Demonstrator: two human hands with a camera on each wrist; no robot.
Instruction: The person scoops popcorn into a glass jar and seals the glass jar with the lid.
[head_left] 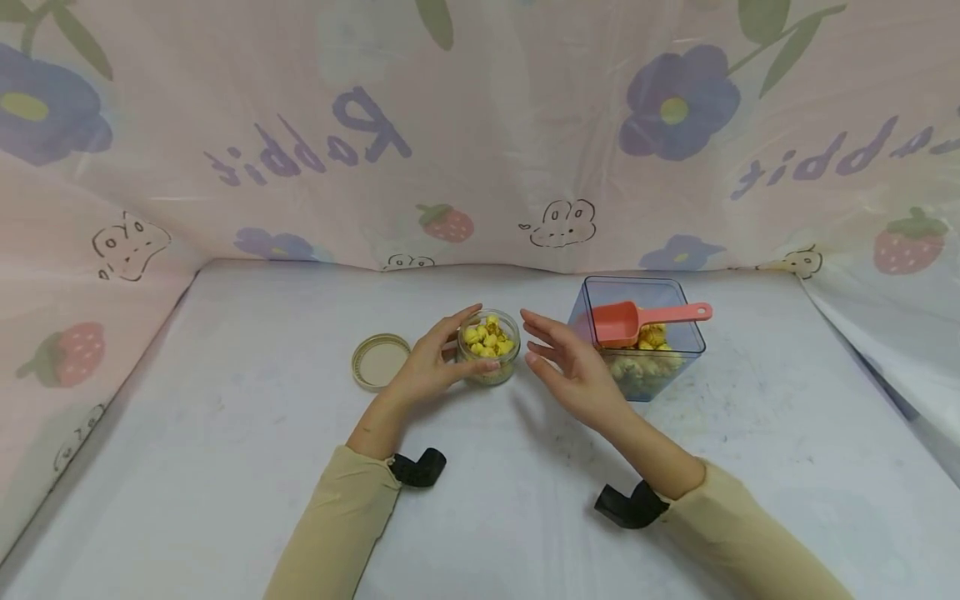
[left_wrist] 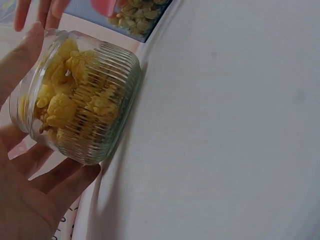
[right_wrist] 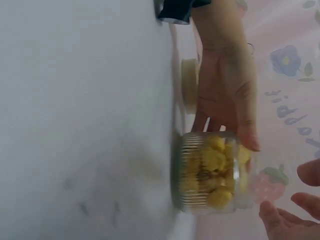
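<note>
Your left hand point(head_left: 423, 367) wraps a small round glass jar point(head_left: 489, 347) at the centre of the head view, thumb curled along its near side and fingers round the far side. The left wrist view shows the jar's wall point(left_wrist: 100, 107) ribbed with fine vertical grooves, a smooth clear band at the rim, and your fingers point(left_wrist: 47, 187) cupped under it. The jar stands upright on the table point(head_left: 225, 433) and is heaped to the mouth with lumpy yellow pieces point(head_left: 487, 336), rough and knobbly.

Your right hand point(head_left: 570, 367) hovers just right of the jar, fingers straight and loosely spread, gripping nothing; a narrow gap separates the fingertips from the glass. In the right wrist view only its fingertips point(right_wrist: 280, 220) show at the lower right corner, near the jar's rim point(right_wrist: 235, 172).

Left of the jar, just beyond your left hand, a flat round lid point(head_left: 380, 361) lies on the table, pale cream with a raised edge.

Right of centre, behind your right hand, stands a square clear plastic tub point(head_left: 637, 333) with straight walls, partly filled with the same yellow pieces. A pink plastic scoop point(head_left: 626, 321) rests in it, bowl to the left, its handle lying over the tub's right rim.

The table cover is a smooth, matt white sheet with faint dark scuffs. A glossy pink curtain point(head_left: 480, 125) printed with flowers and strawberries closes the upper frame.
</note>
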